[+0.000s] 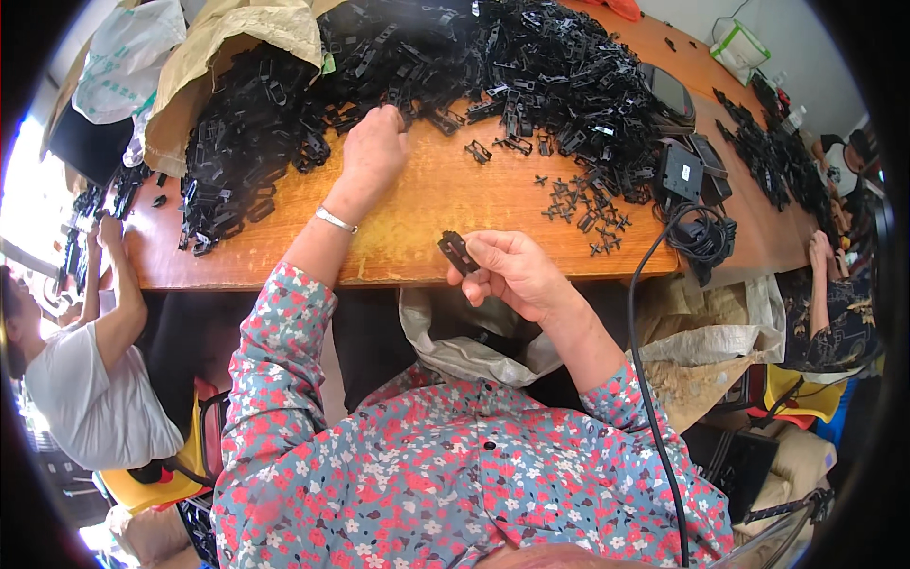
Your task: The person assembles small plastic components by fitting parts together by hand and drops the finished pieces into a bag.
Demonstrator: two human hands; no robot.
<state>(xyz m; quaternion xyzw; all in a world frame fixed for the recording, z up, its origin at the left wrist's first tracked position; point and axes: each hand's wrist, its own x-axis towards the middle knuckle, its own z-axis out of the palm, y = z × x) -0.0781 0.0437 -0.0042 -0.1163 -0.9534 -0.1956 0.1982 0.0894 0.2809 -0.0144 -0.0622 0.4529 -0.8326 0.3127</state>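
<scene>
Floral sleeves (pixel 284 379) flank a sack (pixel 455 346); black clips (pixel 493 66) crowd the table (pixel 417 204).

Bare wooden table (pixel 445 194) lies open between the left hand (pixel 374 152) and the right hand (pixel 517 270). Just beyond the left fingertips, the heap of black plastic clips (pixel 474 57) blocks the way. Small cross-shaped pieces (pixel 583 204) and a black cable (pixel 654 284) crowd right of the right fingers.

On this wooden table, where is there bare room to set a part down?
Bare wood lies between the left hand, the near table edge and the small cross-shaped pieces. The far side is crowded with the black clip pile; the right hand holds one clip.
</scene>
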